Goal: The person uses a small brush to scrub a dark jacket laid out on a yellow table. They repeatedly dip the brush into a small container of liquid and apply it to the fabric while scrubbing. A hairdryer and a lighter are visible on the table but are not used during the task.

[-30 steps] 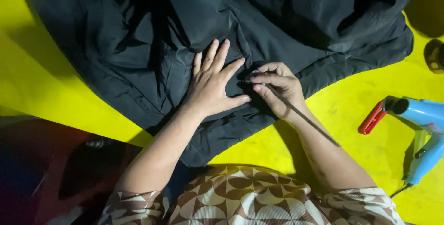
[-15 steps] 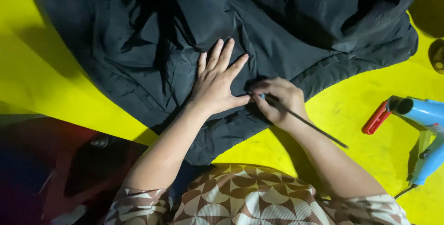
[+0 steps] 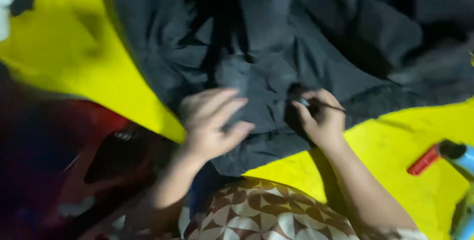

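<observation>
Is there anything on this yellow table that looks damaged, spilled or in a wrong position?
Nothing stands out. The black garment lies crumpled on the yellow table, the left hand rests on it, and the right hand holds a thin dark tool. A red object lies at the right. The picture is blurred, so small damage cannot be judged.

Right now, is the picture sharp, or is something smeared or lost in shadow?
Head view: the whole frame is motion-blurred, worst on the left hand. The right hand, pinching a thin dark stick, is a little crisper. The black cloth sinks into deep shadow in its folds, while the yellow surface is brightly lit, without glare.
</observation>
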